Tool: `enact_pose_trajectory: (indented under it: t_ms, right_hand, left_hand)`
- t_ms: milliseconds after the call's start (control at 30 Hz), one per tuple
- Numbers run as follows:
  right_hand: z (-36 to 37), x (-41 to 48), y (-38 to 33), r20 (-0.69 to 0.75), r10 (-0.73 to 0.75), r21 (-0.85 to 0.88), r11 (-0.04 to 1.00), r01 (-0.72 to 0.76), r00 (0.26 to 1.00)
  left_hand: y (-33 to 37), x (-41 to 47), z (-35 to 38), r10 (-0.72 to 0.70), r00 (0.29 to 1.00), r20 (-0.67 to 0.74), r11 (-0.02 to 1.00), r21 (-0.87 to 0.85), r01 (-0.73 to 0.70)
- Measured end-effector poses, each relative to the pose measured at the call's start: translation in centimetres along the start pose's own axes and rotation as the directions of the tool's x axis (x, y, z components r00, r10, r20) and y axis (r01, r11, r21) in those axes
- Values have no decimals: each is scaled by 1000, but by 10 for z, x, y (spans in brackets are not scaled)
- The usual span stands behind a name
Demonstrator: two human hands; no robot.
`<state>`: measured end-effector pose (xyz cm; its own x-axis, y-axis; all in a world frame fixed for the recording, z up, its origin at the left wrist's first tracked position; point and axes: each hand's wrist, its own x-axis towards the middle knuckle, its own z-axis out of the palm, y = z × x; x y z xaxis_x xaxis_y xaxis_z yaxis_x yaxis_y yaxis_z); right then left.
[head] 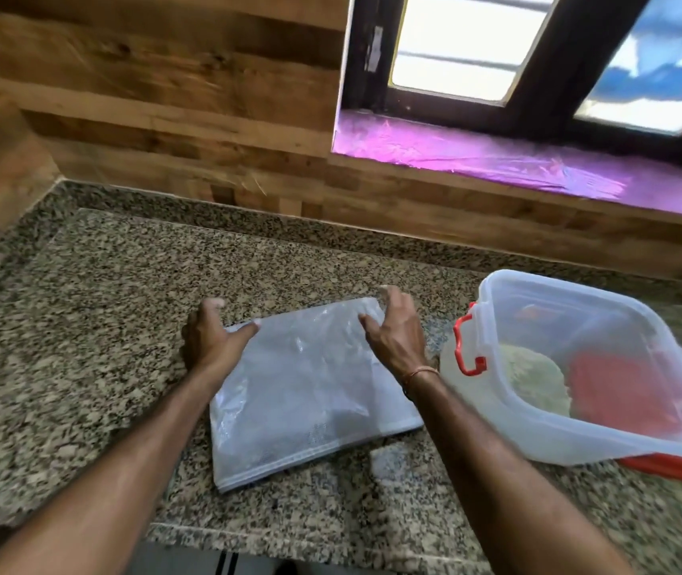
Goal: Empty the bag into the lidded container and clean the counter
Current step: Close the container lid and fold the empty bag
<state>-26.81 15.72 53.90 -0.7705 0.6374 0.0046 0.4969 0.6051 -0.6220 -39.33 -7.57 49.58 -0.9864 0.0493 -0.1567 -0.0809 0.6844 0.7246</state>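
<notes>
Head view: your left hand (210, 340) and right hand (393, 329), fingers spread, press the flat bag's (310, 392) far corners beside the open container (604, 367).

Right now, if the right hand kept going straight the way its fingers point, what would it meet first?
The right hand points away from the person, toward the back wall. Past the far edge of the plastic bag lies only bare granite counter, then probably its raised back strip below the wooden wall. Depth is unclear.
</notes>
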Motion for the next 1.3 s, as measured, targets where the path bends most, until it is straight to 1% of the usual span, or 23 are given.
enact_pose_trajectory:
  t_ms: [133,233,367,467,567,600,667,767,833,900,967,1067,1133,1233,1300]
  right_hand:
    - [-48,4,-17,-74,-162,103,980,169,984]
    - [-98,3,-6,-141,-236,163,952,257,962]
    - [-173,2,41,-281,-281,152,931,332,918]
    - [-235,-3,101,-383,-243,112,945,306,891]
    - [-295,-12,178,-440,-167,94,969,230,882]
    - [-314,-15,207,-435,-138,87,977,195,890]
    - [-340,-18,252,-409,-65,69,992,101,910]
    - [-367,-25,317,-346,67,41,998,-56,936]
    - [-375,-30,359,-269,159,13,987,-162,950]
    - [-373,-35,395,-195,241,-19,968,-250,951]
    - [-366,-39,430,-126,346,-63,932,-356,930]
    - [-354,-41,479,-47,505,-118,854,-507,862]
    - [-347,-38,508,-6,578,-86,813,-576,816]
    - [-338,-30,547,98,649,19,757,-654,754]
    - [-335,-27,562,108,659,15,748,-664,744]
  left_hand:
    - [69,-15,1,164,986,-22,983,-79,-165]
    - [121,-39,10,294,955,-44,951,-84,-297]
    - [188,-93,43,439,897,-57,892,-91,-442]
    - [238,-149,85,528,848,-54,847,-42,-530]
    - [288,-216,137,588,808,-25,808,-7,-589]
    - [303,-239,159,606,796,-4,796,-7,-606]
    - [325,-271,193,603,795,61,797,-29,-603]
    - [348,-310,239,529,822,211,843,-13,-539]
    - [354,-331,266,461,828,317,861,67,-505]
    - [354,-343,286,430,825,367,855,126,-502]
    - [353,-352,300,445,826,347,833,178,-524]
    - [361,-362,317,466,849,250,806,276,-524]
    - [367,-369,324,462,862,207,818,275,-504]
    - [371,-378,335,443,885,145,848,252,-466]
    - [372,-380,340,434,893,124,859,241,-451]
